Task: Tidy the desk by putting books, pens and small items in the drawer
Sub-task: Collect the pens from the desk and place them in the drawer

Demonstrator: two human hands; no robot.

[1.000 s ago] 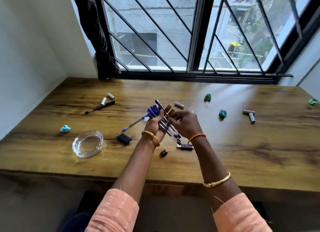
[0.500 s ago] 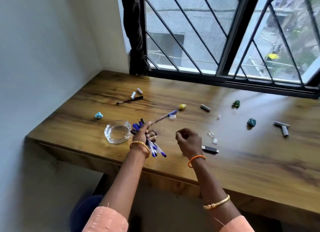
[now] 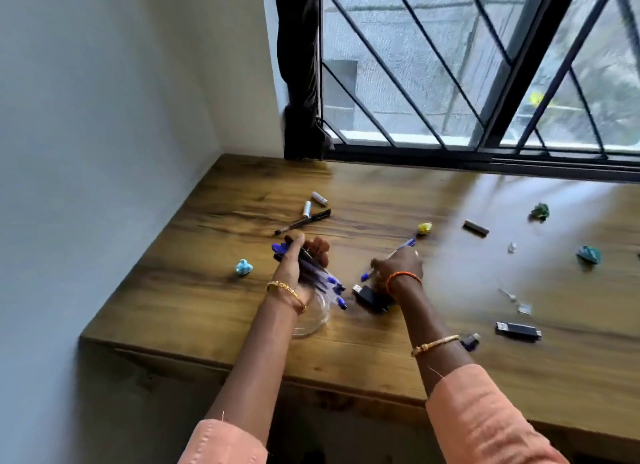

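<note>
Left hand: the left hand point(image 3: 297, 266), centre-left of the frame, is clamped round a bundle of blue-capped ballpoint pens point(image 3: 311, 269), held just above a clear round glass ashtray point(image 3: 311, 320).
Right hand: the right hand point(image 3: 398, 267), mid-frame, closes its fingers on a single blue pen point(image 3: 403, 249) lying on the wooden desk point(image 3: 207, 290); motion blur hides the exact grip.
Gathered: only that fistful of pens, by my reading.
Drawer: not in view anywhere, so nothing shows as stowed yet.
Left on the desk, upper centre: a slim black pen point(image 3: 303, 222) and two small white cylinders point(image 3: 313, 203).
Left on the desk, lower right: a black USB stick point(image 3: 517, 331); a black boxy plug point(image 3: 370, 298) sits just beside the right wrist.
Scraps: a light blue paper wad point(image 3: 243, 267) at left, a yellow wad point(image 3: 425, 227), green and teal wads point(image 3: 588, 254) at right, and a grey stick point(image 3: 476, 227).
Books: none visible.
Progress: early, I judge — collecting is under way and most clutter remains.
</note>
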